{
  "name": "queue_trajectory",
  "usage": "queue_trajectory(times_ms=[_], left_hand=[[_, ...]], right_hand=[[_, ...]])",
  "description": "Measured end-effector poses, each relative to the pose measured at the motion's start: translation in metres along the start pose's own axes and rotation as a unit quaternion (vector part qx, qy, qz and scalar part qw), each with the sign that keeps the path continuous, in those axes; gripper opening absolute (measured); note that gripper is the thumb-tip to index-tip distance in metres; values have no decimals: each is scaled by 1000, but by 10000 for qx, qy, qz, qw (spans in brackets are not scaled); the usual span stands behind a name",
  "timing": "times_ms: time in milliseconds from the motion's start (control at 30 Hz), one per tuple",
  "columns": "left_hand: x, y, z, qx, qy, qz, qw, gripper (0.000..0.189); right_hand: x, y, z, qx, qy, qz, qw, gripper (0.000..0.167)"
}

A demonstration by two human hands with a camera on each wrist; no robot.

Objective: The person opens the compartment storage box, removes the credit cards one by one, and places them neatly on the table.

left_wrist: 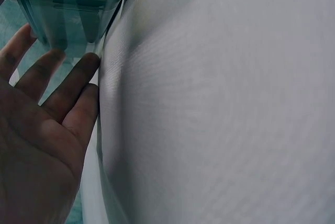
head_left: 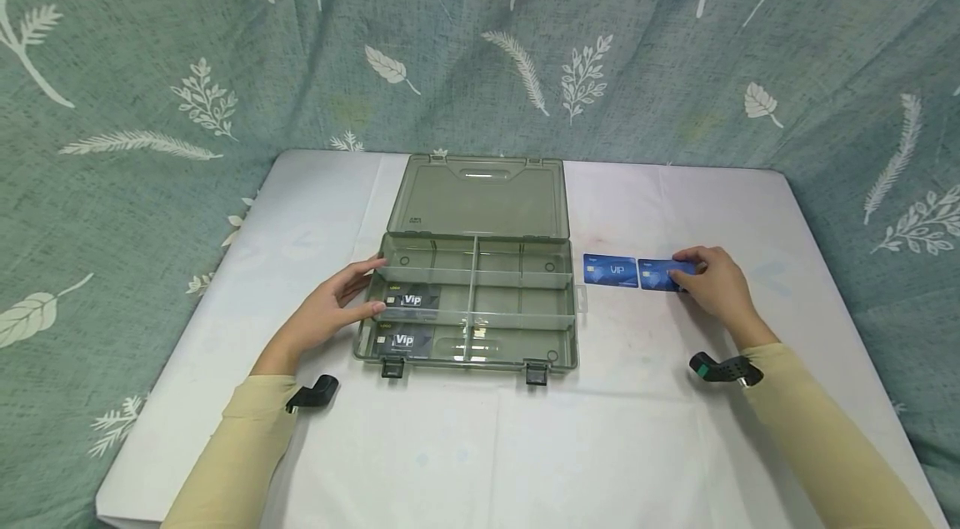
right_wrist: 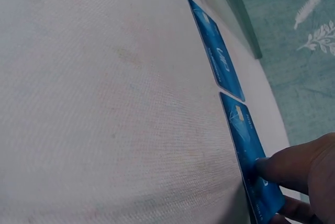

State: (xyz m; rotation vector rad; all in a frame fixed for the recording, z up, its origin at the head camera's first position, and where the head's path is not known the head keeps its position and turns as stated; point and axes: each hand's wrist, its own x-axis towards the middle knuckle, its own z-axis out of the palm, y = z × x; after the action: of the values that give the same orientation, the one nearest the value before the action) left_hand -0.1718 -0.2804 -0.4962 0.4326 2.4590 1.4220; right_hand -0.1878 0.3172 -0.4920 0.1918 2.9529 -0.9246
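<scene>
A translucent green compartment box (head_left: 517,344) lies on the table, its lid (head_left: 480,208) swung back. Two black Vip cards sit in its left column: one card (head_left: 416,312) in the middle compartment, another card (head_left: 405,341) in the front one. My left hand (head_left: 318,316) rests with spread fingers along the box's left side; in the left wrist view its fingertips (left_wrist: 90,60) are right at the box wall (left_wrist: 84,4). To the right, my right hand (head_left: 716,287) pinches the right end of a blue card (right_wrist: 243,132), thumb on top. A second blue VIP card (head_left: 611,271) lies just left of it.
White cloth covers the table (head_left: 630,446). A green leaf-patterned curtain (head_left: 465,37) hangs behind and at both sides. Two black latches (head_left: 536,373) stick out from the box's front edge, and a small clear tab (head_left: 582,298) from its right side.
</scene>
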Motion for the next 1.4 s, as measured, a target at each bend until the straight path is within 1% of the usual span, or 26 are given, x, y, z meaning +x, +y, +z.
queue_trajectory(times_ms=[233, 467, 667, 1133, 1267, 1400], left_hand=[[0, 0, 0, -4, -9, -12, 10000, 73], [0, 0, -1, 18, -13, -6, 10000, 72], [0, 0, -1, 56, -12, 43, 10000, 72], [-1, 0, -1, 42, -19, 45, 10000, 71], [-1, 0, 0, 33, -20, 37, 10000, 71], [0, 0, 0, 27, -20, 27, 10000, 71]], right_hand=[[0, 1, 4, -116, 194, -28, 9997, 35], [-2, -1, 6, -99, 243, 101, 9996, 37], [-4, -3, 5, -84, 316, 125, 9994, 37], [-10, -7, 4, -13, 380, 185, 9991, 38], [-13, -9, 4, -3, 396, 130, 9991, 38], [-17, -12, 3, 92, 418, -64, 9991, 37]])
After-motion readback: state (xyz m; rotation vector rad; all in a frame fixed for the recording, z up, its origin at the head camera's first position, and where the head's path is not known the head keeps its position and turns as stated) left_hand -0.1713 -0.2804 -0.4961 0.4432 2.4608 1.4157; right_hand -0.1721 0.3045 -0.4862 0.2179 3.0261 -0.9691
